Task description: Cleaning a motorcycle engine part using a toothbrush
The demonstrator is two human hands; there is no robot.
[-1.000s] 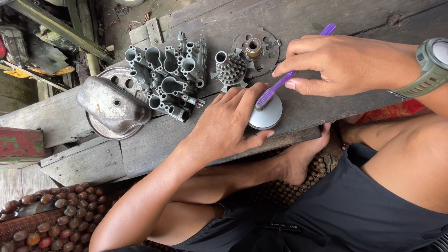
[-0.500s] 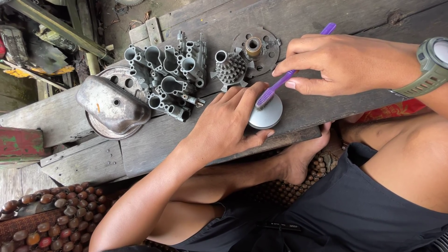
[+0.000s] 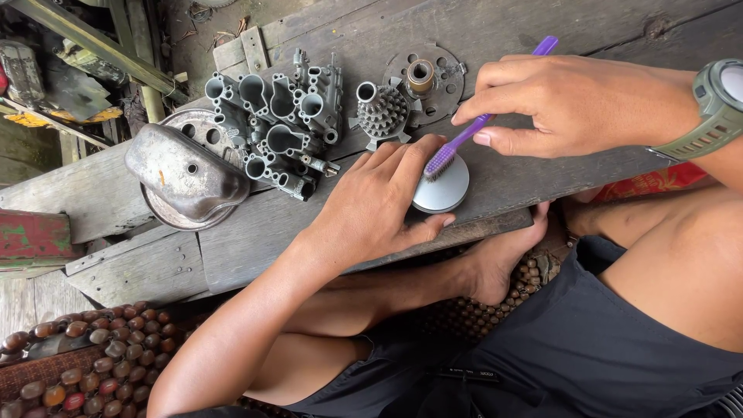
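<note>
My left hand [image 3: 379, 205] rests on the wooden plank [image 3: 255, 232] and steadies a small round grey metal disc [image 3: 445, 192] between thumb and fingers. In my right hand [image 3: 569, 101] is a purple toothbrush [image 3: 480, 124], its bristle head pressed on the top of the disc. A green watch [image 3: 716, 108] sits on that wrist.
On the plank lie a grey cast metal body with several round ports [image 3: 279, 128], a small toothed part [image 3: 383, 112], a round flanged plate [image 3: 426, 73] and a dented metal cover on a disc [image 3: 182, 174]. A beaded mat [image 3: 70, 375] lies below. My bare foot [image 3: 503, 259] rests under the plank's edge.
The brush head has shifted slightly on the disc; both hands otherwise stay in place.
</note>
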